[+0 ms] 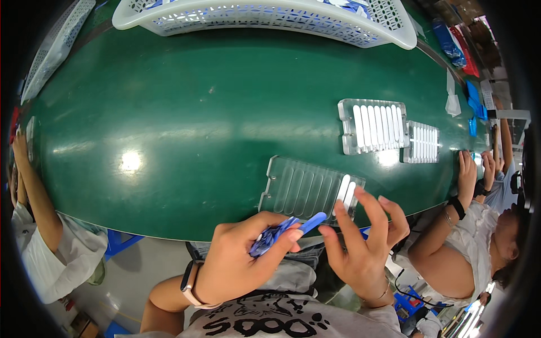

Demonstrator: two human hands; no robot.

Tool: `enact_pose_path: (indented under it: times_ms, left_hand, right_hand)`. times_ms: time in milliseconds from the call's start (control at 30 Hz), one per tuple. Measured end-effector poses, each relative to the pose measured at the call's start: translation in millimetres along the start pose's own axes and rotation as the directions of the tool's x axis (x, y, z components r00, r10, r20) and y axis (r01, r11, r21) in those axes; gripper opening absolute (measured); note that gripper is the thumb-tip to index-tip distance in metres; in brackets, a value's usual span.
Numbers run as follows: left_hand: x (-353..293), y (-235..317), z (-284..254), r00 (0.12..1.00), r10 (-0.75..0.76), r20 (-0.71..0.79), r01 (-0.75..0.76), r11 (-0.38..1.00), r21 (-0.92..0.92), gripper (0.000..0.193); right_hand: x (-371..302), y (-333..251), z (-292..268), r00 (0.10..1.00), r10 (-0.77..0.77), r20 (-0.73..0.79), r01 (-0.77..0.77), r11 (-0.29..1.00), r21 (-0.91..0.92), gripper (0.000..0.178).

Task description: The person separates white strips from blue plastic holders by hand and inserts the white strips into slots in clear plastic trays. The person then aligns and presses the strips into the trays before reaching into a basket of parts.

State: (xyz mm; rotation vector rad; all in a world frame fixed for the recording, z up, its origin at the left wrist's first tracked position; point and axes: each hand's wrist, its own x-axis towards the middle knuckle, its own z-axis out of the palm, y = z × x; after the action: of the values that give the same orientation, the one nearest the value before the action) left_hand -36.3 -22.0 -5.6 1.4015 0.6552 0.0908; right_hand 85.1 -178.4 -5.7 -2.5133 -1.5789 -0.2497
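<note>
My left hand (239, 256) is closed around a bunch of flat, round-ended blue strips (270, 236). One blue strip (313, 223) sticks out past the thumb toward my right hand. Spread fingers leave my right hand (363, 248) open, its index fingertip at the lower end of the white strips in a clear slotted tray (296, 186). Two white strips (345, 188) lie side by side in the slots at that tray's right end; its other slots hold nothing. My right hand's fingers partly cover the tray's near right corner.
Two more clear trays, a larger one (344, 127) and a smaller one (414, 159), hold white strips on the right. A white perforated basket (265, 19) of blue and white strips stands at the far edge. Co-workers' arms (36, 186) reach in at both sides of the green table (169, 107).
</note>
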Motion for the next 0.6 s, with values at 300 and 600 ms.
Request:
enact_pose_path:
  times_ms: [300, 600]
  left_hand:
    - [2.2, 4.3, -5.2, 0.986, -0.098, 0.133, 0.103, 0.994, -0.035, 0.016]
    - [7.0, 10.8, -15.5, 0.884, -0.232, 0.406, 0.374, 0.871, -0.318, 0.029]
  right_hand:
    - [12.4, 10.2, -7.6, 1.000, -0.002, -0.016, 0.009, 0.883, 0.469, 0.028]
    - [35.3, 28.5, -2.2, 0.988, 0.128, 0.090, -0.133, 0.382, 0.914, 0.011]
